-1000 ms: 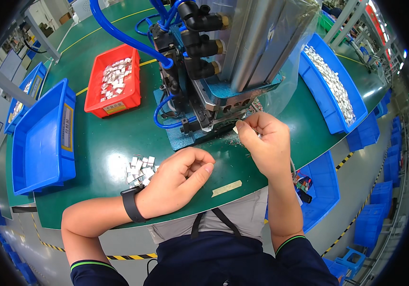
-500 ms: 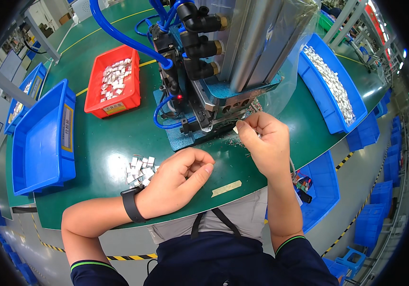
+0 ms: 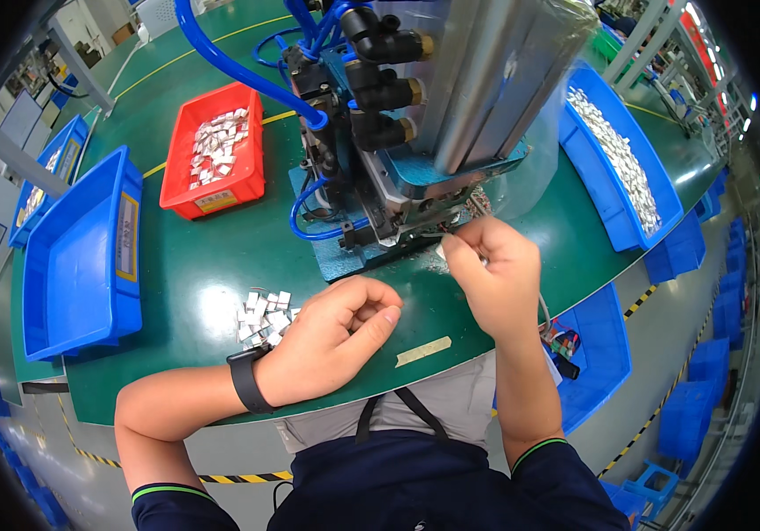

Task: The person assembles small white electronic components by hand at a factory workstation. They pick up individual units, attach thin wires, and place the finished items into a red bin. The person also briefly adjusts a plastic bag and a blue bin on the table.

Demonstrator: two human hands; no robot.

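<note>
My right hand (image 3: 497, 276) is at the front of a bench press machine (image 3: 451, 168) with black air fittings and metal columns. Its thumb and index finger pinch a small flat white piece (image 3: 441, 253), mostly hidden by the fingertips. Something shiny shows in the curl of its other fingers, too small to name. My left hand (image 3: 331, 341), with a black band on the wrist, rests on the green table (image 3: 185, 327) with curled fingers; whatever it may hold is hidden. Beside it lies a loose pile of small flat white-and-silver pieces (image 3: 261, 317).
A red bin (image 3: 256, 168) with similar pieces stands left of the machine, a blue bin (image 3: 79, 265) further left. Another blue bin (image 3: 606, 190) full of pieces is at right. Blue hoses (image 3: 221, 66) arch over the table. Tape (image 3: 424, 351) marks the front edge. Small scraps lie around the machine's base.
A red light on the machine, lit earlier, no longer shows. The view has shifted slightly; both hands keep nearly the same positions, the right still pinching the white piece.
</note>
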